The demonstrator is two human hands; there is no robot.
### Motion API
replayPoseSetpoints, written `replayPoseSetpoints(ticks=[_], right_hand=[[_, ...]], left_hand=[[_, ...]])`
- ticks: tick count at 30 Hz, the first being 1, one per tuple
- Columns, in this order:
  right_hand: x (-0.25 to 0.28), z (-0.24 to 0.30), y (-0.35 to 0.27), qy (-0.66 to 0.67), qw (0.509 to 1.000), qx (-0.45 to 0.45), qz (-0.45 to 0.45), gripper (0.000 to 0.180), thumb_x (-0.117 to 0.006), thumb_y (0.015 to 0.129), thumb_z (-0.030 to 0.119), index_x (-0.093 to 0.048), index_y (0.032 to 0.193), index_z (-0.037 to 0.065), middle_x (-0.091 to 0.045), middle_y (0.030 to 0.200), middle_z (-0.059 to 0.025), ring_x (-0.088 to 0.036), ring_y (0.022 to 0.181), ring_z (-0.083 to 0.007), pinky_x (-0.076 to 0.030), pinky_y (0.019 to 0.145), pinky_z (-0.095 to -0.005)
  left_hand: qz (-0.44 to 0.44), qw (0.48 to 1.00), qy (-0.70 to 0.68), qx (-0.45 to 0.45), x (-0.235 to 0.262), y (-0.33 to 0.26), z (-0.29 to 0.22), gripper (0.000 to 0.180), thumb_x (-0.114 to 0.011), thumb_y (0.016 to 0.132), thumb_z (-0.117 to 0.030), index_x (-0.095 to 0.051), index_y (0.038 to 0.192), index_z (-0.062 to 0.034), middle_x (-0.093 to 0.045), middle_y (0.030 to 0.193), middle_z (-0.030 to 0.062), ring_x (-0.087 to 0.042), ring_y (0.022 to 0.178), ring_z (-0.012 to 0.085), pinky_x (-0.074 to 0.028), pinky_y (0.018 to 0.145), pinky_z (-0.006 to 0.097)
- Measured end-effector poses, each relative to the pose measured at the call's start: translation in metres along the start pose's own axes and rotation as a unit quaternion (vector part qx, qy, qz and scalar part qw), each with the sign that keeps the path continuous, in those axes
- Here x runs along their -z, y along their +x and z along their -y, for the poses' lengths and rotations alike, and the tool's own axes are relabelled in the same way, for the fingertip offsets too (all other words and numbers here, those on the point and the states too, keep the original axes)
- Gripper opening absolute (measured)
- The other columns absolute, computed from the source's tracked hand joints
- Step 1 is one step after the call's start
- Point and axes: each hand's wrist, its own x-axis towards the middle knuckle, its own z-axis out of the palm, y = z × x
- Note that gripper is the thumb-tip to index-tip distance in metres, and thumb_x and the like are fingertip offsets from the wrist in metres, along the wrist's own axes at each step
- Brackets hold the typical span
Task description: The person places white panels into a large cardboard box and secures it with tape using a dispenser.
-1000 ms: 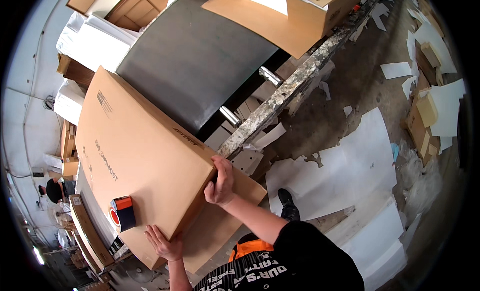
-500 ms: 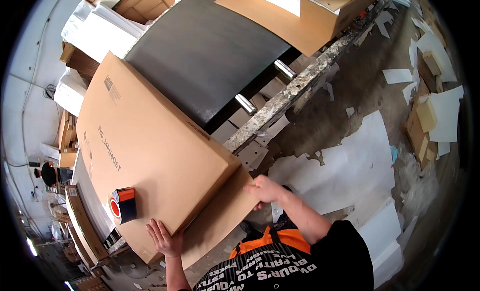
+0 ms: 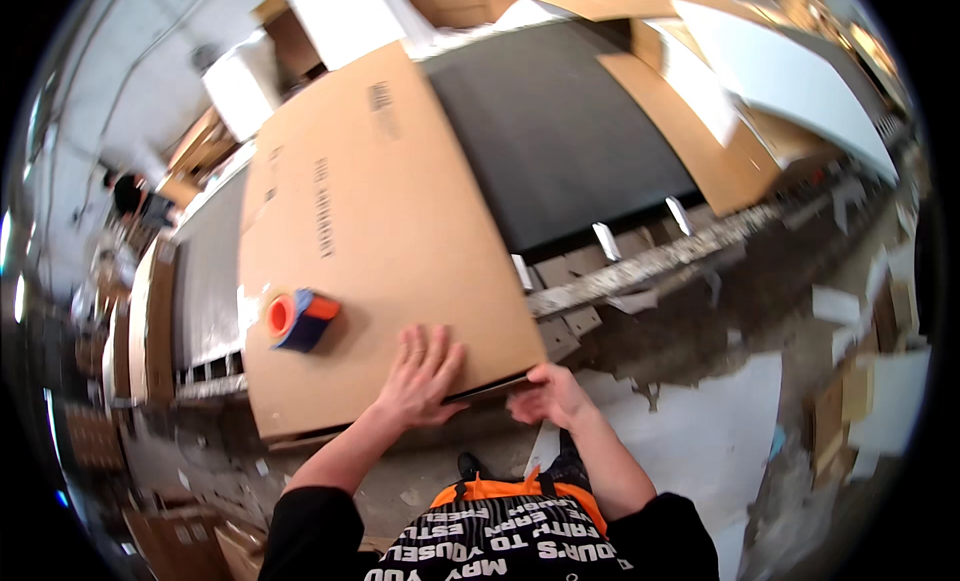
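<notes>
In the head view, can see the large carton (image 3: 410, 251) lying across the dark conveyor belt (image 3: 560, 131), with the orange-and-navy tape roll (image 3: 306, 328) on top. Unlike half a second ago, see no flap jutting from the near end; judged from that, probably folded in, or nearly. Find the left hand (image 3: 422, 379) shifted closer to the right hand (image 3: 547, 395), fingers apart, palm down by the near edge, clamped on nothing. Cannot tell the right grip, blurred at the near right corner, as pinching or merely touching cardboard.
</notes>
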Motion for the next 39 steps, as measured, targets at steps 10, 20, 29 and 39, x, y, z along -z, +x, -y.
replayPoseSetpoints(ticks=[10,20,29,39], right_hand=[[-0.315,-0.035,0.119,-0.379,0.901,0.209,0.022,0.084,-0.074,0.08,0.058,-0.047,0.127,-0.007,-0.064,0.087,-0.0094,-0.061,0.074,-0.0149,-0.052,0.068,-0.0304],[-0.391,-0.035,0.193,-0.321,0.874,0.201,-0.304,0.066,-0.065,0.083,0.02,-0.039,0.141,0.001,-0.046,0.139,-0.0208,-0.045,0.132,-0.0352,-0.04,0.108,-0.0536],[-0.213,0.016,-0.082,-0.171,0.878,0.446,0.022,0.061,-0.063,0.07,-0.002,-0.054,0.13,-0.002,-0.068,0.111,-0.0142,-0.069,0.1,-0.0254,-0.057,0.093,-0.0404],[-0.207,0.043,-0.049,-0.815,0.453,0.157,-0.326,0.037,-0.078,0.056,0.024,-0.077,0.088,0.006,-0.075,0.096,-0.0159,-0.072,0.092,-0.0308,-0.058,0.077,-0.0408]], left_hand=[[-0.17,0.985,-0.032,-0.019,-0.062,-0.013,0.025,0.095,-0.075,0.072,-0.058,-0.044,0.147,-0.0077,-0.04,0.153,0.0224,-0.037,0.136,0.056,-0.028,0.113,0.064],[-0.149,0.986,-0.078,-0.022,-0.046,-0.019,0.022,0.089,-0.074,0.075,-0.054,-0.046,0.145,-0.0074,-0.042,0.151,0.0207,-0.038,0.136,0.0507,-0.029,0.113,0.061],[-0.1,0.99,-0.102,0.018,-0.034,-0.028,0.023,0.093,-0.077,0.074,-0.048,-0.037,0.144,-0.0014,-0.053,0.136,0.0217,-0.043,0.133,0.04,-0.034,0.112,0.05],[-0.124,0.985,-0.117,0.04,-0.024,-0.028,0.02,0.122,-0.087,0.062,-0.042,-0.02,0.151,0.009,-0.051,0.133,0.0256,-0.043,0.127,0.0428,-0.033,0.111,0.048]])
